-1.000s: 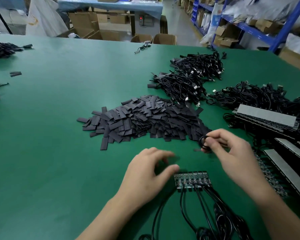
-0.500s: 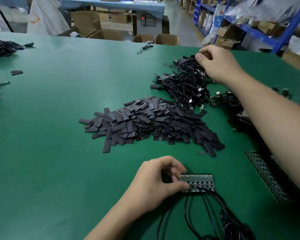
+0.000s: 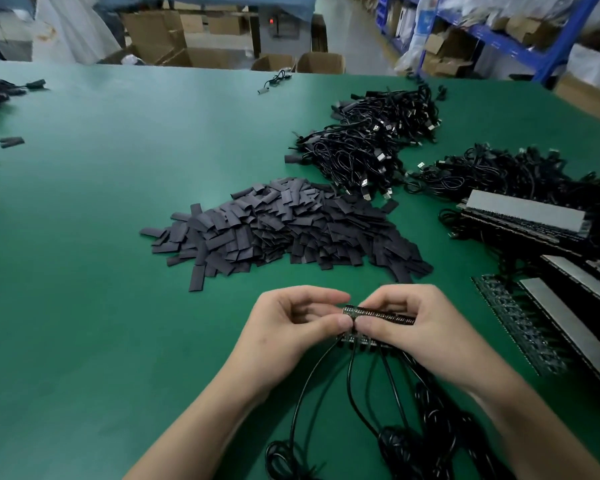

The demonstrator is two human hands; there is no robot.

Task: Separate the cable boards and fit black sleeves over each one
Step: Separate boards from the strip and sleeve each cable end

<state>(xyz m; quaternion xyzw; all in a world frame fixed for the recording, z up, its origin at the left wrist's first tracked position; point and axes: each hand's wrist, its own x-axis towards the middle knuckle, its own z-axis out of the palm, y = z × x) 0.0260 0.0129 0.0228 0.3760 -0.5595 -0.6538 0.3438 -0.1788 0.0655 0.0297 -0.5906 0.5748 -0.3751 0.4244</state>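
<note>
The strip of boards (image 3: 383, 315) is held just off the counter (image 3: 101, 306), close in front of the person and between both hands. Its long axis runs left to right, dipping a little toward the right, with its thin upper edge turned up. The left hand (image 3: 291, 329) pinches only the leftmost end, thumb and forefinger curled onto it. The right hand (image 3: 426, 336) has its fingers (image 3: 392, 299) curled over the rest of the strip, thumb pressed on the near face. The two thumbs sit just beside each other, so the joint between the end board and its neighbour lies right between them. I would judge the break comes there, with the hands bending against each other across the strip's short way.

The strip looks thin and rigid, dark with a row of small bright contacts along its edge. Black cables (image 3: 326, 382) hang from its near side, round, glossy and limp, and trail into loose coils toward the person.

The sleeves (image 3: 284, 226) lie in a heap farther out on the counter, beyond the hands and apart from them. They are flat, matte, dark grey rectangles that look soft. The bulk of the heap sits straight out from the left hand, so that hand looks nearer to it. The counter top is a smooth green mat.
</note>
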